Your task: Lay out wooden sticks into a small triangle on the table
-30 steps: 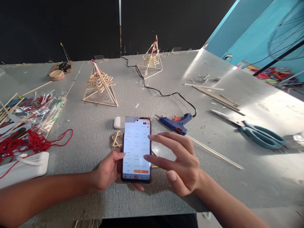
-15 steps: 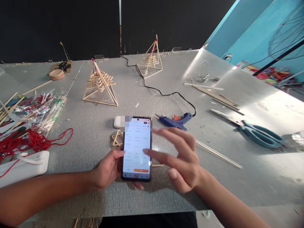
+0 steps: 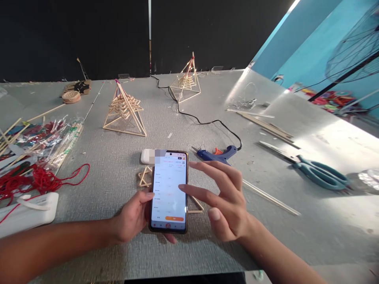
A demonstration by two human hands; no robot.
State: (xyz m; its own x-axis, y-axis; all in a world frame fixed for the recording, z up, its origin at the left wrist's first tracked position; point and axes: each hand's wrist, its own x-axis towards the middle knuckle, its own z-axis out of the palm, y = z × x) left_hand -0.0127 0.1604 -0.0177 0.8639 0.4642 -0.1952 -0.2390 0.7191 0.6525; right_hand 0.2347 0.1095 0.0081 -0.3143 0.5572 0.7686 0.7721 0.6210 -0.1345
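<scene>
My left hand is wrapped round a smartphone, thumb along its left edge and fingers behind it. The lit screen shows a white page with rows of small text and an orange button. Over the screen's right side is my right hand, its fingers apart and holding nothing; the middle finger's tip is at or just above the glass. A small star of wooden sticks lies partly hidden behind the phone, and a stick frame shows at its lower right. A white rounded case sits at the phone's upper left.
Two stick pyramids stand farther back. A blue glue gun trails a black cord. Scissors and loose sticks lie right; red yarn, plastic packets and a white device lie left.
The list on the phone screen has scrolled to other rows. The whole view has shifted slightly, with the table lower in it. Both hands keep much the same pose.
</scene>
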